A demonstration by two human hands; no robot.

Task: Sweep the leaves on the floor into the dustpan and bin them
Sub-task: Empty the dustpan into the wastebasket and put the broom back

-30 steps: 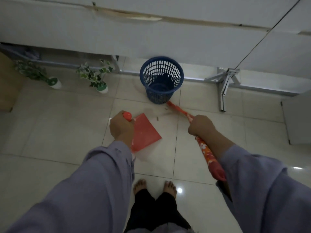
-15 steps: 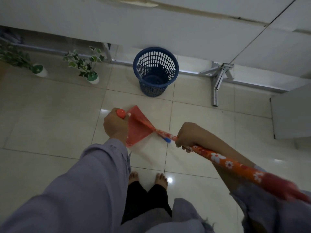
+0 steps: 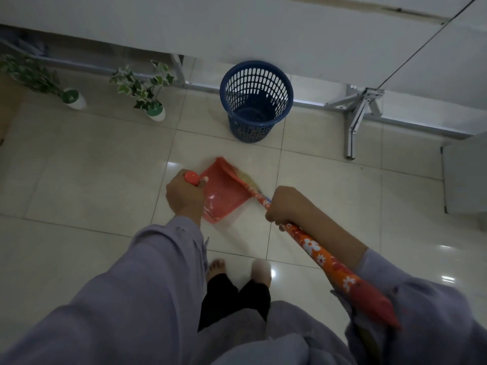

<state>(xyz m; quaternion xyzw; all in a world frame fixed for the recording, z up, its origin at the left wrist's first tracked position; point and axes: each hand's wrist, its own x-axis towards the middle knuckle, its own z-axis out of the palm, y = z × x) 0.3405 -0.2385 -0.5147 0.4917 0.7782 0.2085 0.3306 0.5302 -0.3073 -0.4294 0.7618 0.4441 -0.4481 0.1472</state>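
A red dustpan (image 3: pixel 221 197) rests on the pale tiled floor, its mouth toward the right. My left hand (image 3: pixel 184 194) is shut on its red handle. My right hand (image 3: pixel 286 206) grips the orange flowered broom handle (image 3: pixel 313 248), and the straw broom head (image 3: pixel 243 180) lies blurred over the pan's far edge. A blue mesh bin (image 3: pixel 257 101) stands upright just beyond the dustpan. No leaves are clear on the floor or in the pan.
Two small potted plants (image 3: pixel 147 93) (image 3: pixel 39 80) stand at the back left by a white wall. A metal folding leg (image 3: pixel 355 114) stands right of the bin. A white cabinet (image 3: pixel 466 175) is at the far right. My bare feet (image 3: pixel 237 268) are below the dustpan.
The broom head has swung from beside the bin onto the dustpan. The pan has turned and shifted slightly. The view has dropped and moved left a little.
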